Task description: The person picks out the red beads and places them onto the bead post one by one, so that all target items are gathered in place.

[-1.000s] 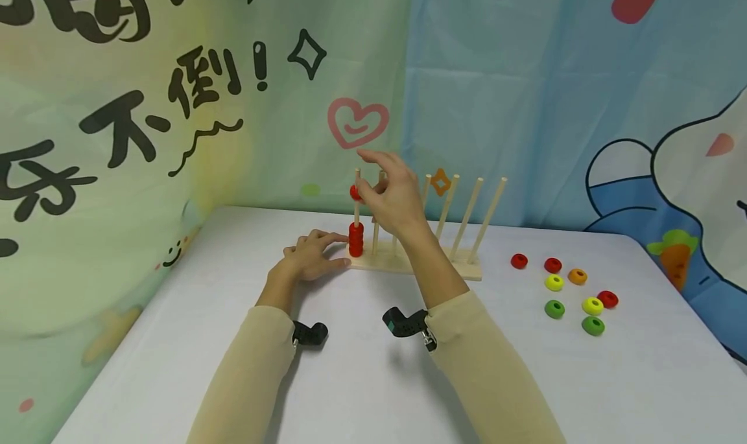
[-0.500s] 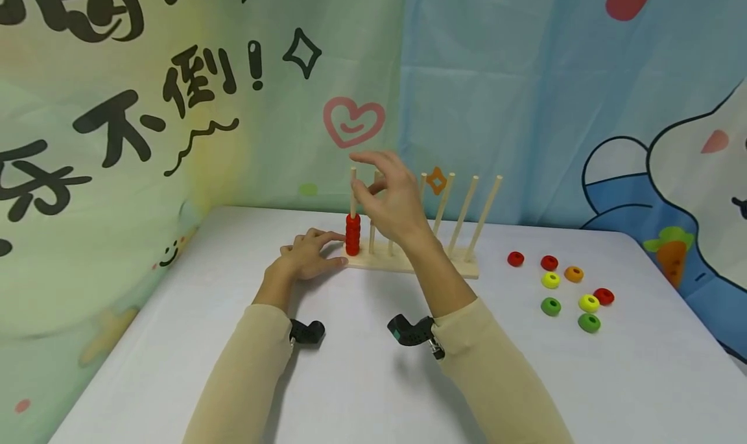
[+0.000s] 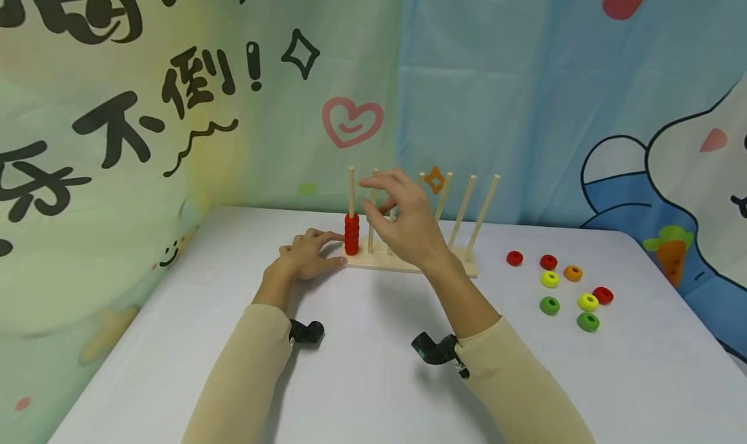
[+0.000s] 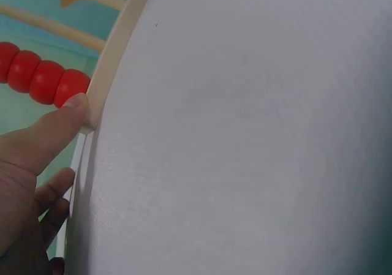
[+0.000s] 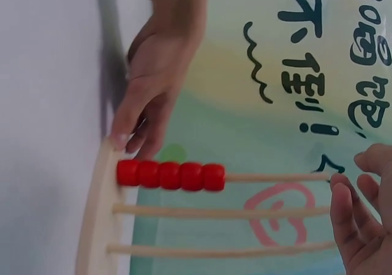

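A wooden peg stand (image 3: 382,260) with a row of upright pegs stands on the table. On its leftmost peg sits a stack of several red beads (image 3: 351,234), low against the base; they also show in the right wrist view as red beads (image 5: 171,175). My left hand (image 3: 305,254) holds the left end of the base, its thumb (image 4: 64,119) on the near edge beside the lowest bead. My right hand (image 3: 408,220) is raised before the pegs, just right of the leftmost one. Its thumb and fingers are apart, with nothing between them, and cover parts of the middle pegs.
To the right of the stand lie loose beads: red (image 3: 515,258), orange (image 3: 573,273), yellow (image 3: 550,279) and green (image 3: 550,305), several in all. A printed cloth (image 3: 484,107) hangs behind the white table (image 3: 362,366).
A red bead near the top of the leftmost peg has dropped onto the stack below. My right hand has let go and moved down and right. My left hand stays put.
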`<action>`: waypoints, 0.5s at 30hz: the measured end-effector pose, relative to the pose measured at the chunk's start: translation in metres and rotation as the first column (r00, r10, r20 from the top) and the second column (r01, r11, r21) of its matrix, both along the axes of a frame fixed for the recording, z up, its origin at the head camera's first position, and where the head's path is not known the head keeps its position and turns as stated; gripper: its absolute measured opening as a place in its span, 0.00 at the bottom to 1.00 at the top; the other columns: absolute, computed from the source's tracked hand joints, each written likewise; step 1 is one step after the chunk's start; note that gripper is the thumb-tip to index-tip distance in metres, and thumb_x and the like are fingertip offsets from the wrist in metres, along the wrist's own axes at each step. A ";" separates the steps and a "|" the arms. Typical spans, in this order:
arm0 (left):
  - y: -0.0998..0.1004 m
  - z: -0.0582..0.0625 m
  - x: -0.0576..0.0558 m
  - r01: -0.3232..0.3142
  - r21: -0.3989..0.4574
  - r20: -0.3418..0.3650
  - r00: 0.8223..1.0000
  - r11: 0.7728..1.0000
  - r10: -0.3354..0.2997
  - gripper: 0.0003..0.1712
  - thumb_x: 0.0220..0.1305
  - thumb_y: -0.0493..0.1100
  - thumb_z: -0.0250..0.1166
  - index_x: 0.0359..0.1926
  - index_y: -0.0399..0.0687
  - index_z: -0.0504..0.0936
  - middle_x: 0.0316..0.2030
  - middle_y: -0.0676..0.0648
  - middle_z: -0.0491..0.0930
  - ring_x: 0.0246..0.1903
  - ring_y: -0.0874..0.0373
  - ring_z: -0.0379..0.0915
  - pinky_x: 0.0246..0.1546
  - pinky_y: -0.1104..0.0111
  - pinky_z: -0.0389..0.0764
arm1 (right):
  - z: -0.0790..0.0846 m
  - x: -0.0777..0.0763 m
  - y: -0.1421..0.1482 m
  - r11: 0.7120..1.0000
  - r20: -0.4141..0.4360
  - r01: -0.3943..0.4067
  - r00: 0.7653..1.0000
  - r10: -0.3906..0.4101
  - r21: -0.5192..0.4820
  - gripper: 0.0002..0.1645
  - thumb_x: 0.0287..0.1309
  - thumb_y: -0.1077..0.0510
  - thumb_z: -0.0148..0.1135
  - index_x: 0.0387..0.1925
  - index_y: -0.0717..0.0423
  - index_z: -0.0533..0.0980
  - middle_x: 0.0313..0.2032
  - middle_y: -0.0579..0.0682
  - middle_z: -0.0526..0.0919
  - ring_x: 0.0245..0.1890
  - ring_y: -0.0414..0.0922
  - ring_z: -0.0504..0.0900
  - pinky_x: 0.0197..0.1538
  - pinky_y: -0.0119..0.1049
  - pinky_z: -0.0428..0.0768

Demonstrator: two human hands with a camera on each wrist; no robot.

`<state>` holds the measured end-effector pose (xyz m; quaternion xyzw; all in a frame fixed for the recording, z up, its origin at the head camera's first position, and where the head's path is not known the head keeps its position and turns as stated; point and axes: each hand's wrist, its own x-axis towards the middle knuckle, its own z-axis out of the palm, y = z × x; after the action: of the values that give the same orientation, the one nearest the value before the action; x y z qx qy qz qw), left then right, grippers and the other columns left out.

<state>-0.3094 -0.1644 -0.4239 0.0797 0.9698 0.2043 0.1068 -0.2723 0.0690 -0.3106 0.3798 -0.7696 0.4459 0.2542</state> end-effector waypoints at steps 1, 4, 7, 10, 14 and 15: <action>0.000 0.000 0.000 -0.002 0.002 0.003 1.000 1.000 0.002 0.35 0.62 0.71 0.59 0.69 0.79 0.65 0.70 0.48 0.58 0.66 0.41 0.54 0.56 0.39 0.57 | -0.002 0.001 0.003 1.000 0.002 -0.001 1.000 0.001 0.002 0.17 0.61 0.63 0.63 0.52 0.53 0.80 0.51 0.48 0.78 0.26 0.37 0.83 0.31 0.33 0.80; 0.001 0.001 0.001 -0.006 0.008 0.004 1.000 1.000 0.006 0.35 0.62 0.71 0.59 0.69 0.79 0.65 0.71 0.47 0.58 0.66 0.40 0.53 0.56 0.39 0.57 | -0.009 0.005 0.013 1.000 0.029 -0.014 0.999 0.014 0.009 0.17 0.62 0.63 0.64 0.53 0.51 0.80 0.51 0.46 0.78 0.28 0.36 0.82 0.29 0.36 0.81; 0.000 0.001 0.001 -0.005 0.004 0.007 1.000 1.000 0.005 0.35 0.61 0.71 0.59 0.69 0.78 0.65 0.71 0.47 0.58 0.67 0.41 0.53 0.56 0.39 0.57 | -0.014 0.009 0.024 0.999 0.080 -0.043 0.996 0.042 0.021 0.19 0.62 0.62 0.64 0.54 0.50 0.79 0.52 0.44 0.77 0.30 0.37 0.83 0.22 0.37 0.78; 0.001 0.001 0.001 -0.004 0.008 0.010 1.000 1.000 0.004 0.35 0.62 0.71 0.59 0.69 0.78 0.65 0.71 0.47 0.57 0.67 0.41 0.53 0.56 0.39 0.57 | -0.016 0.011 0.037 0.998 0.122 -0.057 0.991 0.052 0.041 0.21 0.62 0.62 0.65 0.57 0.48 0.78 0.54 0.43 0.77 0.31 0.38 0.83 0.23 0.37 0.78; 0.003 0.002 0.003 -0.005 0.018 0.012 1.000 1.000 0.005 0.35 0.62 0.69 0.60 0.69 0.77 0.65 0.71 0.46 0.58 0.67 0.41 0.53 0.57 0.39 0.57 | -0.017 0.018 0.053 0.998 0.162 -0.054 0.986 0.048 0.034 0.22 0.61 0.65 0.65 0.57 0.50 0.78 0.53 0.46 0.78 0.31 0.42 0.82 0.23 0.35 0.77; 0.003 0.002 0.003 -0.006 0.017 0.013 1.000 1.000 0.006 0.35 0.62 0.69 0.60 0.69 0.77 0.66 0.71 0.46 0.58 0.67 0.41 0.53 0.57 0.40 0.57 | -0.016 0.021 0.056 0.998 0.167 -0.050 0.985 0.045 0.028 0.22 0.61 0.67 0.65 0.56 0.53 0.78 0.52 0.48 0.78 0.31 0.43 0.81 0.23 0.34 0.77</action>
<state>-0.3062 -0.1613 -0.4220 0.0763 0.9675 0.2136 0.1117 -0.2509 0.1252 -0.3263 0.3635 -0.7860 0.4695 0.1720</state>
